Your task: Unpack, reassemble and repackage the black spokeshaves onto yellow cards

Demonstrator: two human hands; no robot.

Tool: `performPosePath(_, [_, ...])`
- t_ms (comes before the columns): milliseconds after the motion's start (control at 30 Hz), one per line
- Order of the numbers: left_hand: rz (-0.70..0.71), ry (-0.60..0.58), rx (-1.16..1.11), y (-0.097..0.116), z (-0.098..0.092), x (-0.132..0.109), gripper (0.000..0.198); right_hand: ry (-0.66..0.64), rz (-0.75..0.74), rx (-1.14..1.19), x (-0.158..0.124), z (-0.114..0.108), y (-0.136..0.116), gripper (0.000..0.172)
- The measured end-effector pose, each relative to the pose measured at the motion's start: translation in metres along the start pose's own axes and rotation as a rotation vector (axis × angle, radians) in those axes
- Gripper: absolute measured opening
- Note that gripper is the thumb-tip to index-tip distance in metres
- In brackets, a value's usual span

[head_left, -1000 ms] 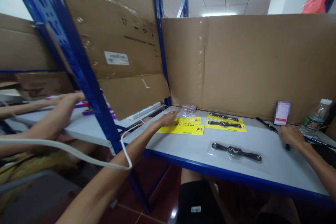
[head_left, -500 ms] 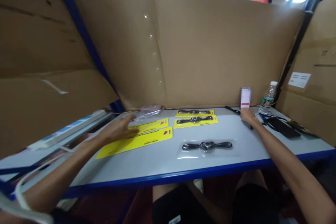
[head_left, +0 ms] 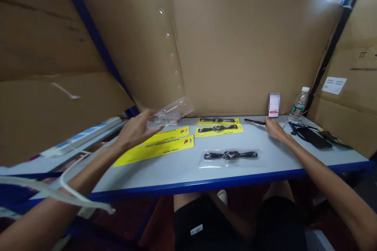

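My left hand (head_left: 138,130) is raised over the left of the table, its thumb and fingers closed on the end of a clear plastic shell (head_left: 173,113), which is tilted up. Under it lie two yellow cards (head_left: 159,150). My right hand (head_left: 274,128) rests at the back right, fingertips at the end of a black tool (head_left: 253,121); whether it grips the tool is unclear. Two black tools lie on yellow cards (head_left: 219,130) at the back middle. Nearer the front, another black tool (head_left: 231,155) sits in a clear plastic shell.
A phone (head_left: 273,106) with a lit screen leans at the back. To its right are a water bottle (head_left: 299,106) and a dark flat object with cables (head_left: 315,138). A power strip (head_left: 85,135) lies left. Cardboard (head_left: 235,47) walls the back.
My left hand has risen and lifted the clear shell off the table. The black tool by my right hand has shifted left, and that hand has moved slightly left.
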State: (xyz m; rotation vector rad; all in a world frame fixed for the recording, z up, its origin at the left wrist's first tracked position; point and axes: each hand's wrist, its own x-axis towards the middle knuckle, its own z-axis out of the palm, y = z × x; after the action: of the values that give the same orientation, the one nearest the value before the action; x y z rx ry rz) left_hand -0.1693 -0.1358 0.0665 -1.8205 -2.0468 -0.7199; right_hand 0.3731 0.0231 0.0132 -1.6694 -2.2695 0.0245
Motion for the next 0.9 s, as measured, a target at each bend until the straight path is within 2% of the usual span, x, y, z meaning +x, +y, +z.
performPosePath(233, [0.261, -0.003, -0.266, 0.083, 0.002, -0.002, 0.061, 0.022, -0.251, 0.202, -0.025, 0.014, -0.010, 0.021])
performPosePath(333, [0.328, -0.009, -0.380, 0.111, 0.007, 0.000, 0.059, 0.034, -0.305, 0.273, -0.033, 0.015, -0.015, 0.030])
performPosePath(733, [0.426, -0.126, -0.426, 0.178, 0.042, 0.028, 0.057, 0.074, -0.345, 0.355, -0.050, 0.013, -0.033, 0.047])
performPosePath(900, [0.468, -0.155, -0.407, 0.197, 0.052, 0.030, 0.056, 0.073, -0.309, 0.333, -0.051, 0.012, -0.029, 0.047])
